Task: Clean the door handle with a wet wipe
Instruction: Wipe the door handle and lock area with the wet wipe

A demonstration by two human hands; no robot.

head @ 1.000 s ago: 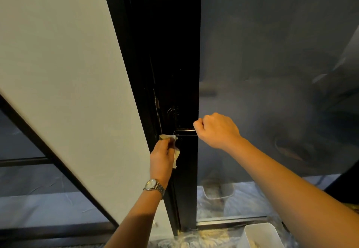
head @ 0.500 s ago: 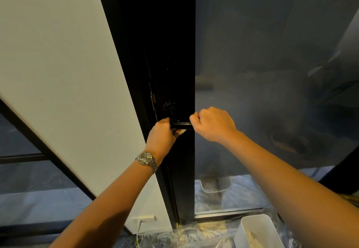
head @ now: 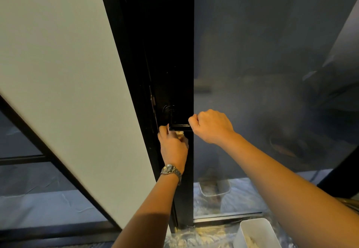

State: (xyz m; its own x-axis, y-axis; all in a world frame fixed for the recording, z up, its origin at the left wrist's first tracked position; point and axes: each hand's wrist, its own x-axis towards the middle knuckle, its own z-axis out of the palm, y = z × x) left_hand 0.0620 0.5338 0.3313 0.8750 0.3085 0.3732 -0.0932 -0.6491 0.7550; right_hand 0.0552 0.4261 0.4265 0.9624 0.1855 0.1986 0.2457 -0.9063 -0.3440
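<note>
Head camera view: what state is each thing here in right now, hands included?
Door handle: horizontal, gripped at its free end.
Right hand: fisted around the handle's end.
Left hand: under the handle, pressing the wipe up against it.
Wet wipe: bunched, mostly hidden by the fingers.
White bin: open-topped, on the floor.

**Hands at the handle, wall to the left**

The handle (head: 179,126) sat on the door frame (head: 174,53), between the wall (head: 58,63) on the left and the glass (head: 262,53) on the right. The right hand (head: 210,126) gripped its right end. The left hand (head: 172,145) was just under it, pressing the wipe (head: 180,134) up against its underside. A bin (head: 256,232) stood on the floor below right
</note>
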